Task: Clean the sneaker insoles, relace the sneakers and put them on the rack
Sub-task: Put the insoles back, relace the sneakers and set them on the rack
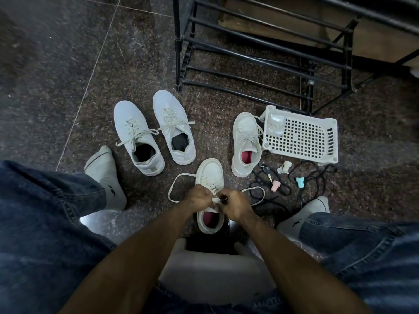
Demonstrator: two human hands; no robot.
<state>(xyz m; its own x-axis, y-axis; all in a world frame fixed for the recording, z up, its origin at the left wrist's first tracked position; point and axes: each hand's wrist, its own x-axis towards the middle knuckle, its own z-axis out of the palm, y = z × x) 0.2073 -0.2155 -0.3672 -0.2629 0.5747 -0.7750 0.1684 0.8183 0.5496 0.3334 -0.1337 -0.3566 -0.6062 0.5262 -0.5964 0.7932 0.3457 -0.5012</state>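
Laces are getting all the attention: both hands are working over the near sneaker, which is sitting on the floor between the person's socked feet, toe pointing away. The left hand is curling its fingers round the white lace, and the right hand is pinching the other end, with loose loops trailing out on each side. That lace is looking soft and floppy, so taking it close to the tip should be giving the best control; the shoe itself is probably light and best steadied by its collar. Its partner, pink-lined too, is resting beside a white perforated basket. A second laced pair is waiting to the left. The floor is dark speckled stone, and the black rack is standing beyond, with black cords and small caps scattered nearby.
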